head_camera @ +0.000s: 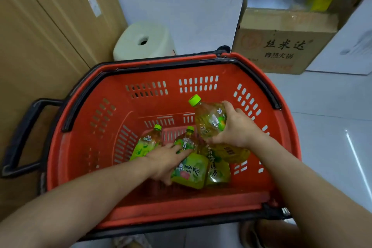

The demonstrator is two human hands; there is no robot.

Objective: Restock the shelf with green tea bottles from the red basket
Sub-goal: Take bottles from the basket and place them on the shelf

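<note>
The red basket [84, 167] sits on the floor below me, with several green tea bottles lying in its bottom. My right hand [237, 127] grips one green-capped bottle [209, 119] and holds it lifted above the others. Down in the basket, my left hand [167, 159] wraps around a second bottle [191, 169] that lies on the bottom. Another bottle [146, 143] lies to the left of my left hand. One more bottle [218, 169] rests on the right, under the lifted one. No shelf is in view.
A wooden cabinet [40, 36] stands close on the left, against the basket's black handle [18, 137]. Behind the basket are a white stool [143, 40] and a cardboard box [281, 46]. A white box [350, 42] sits at the far right on the tiled floor.
</note>
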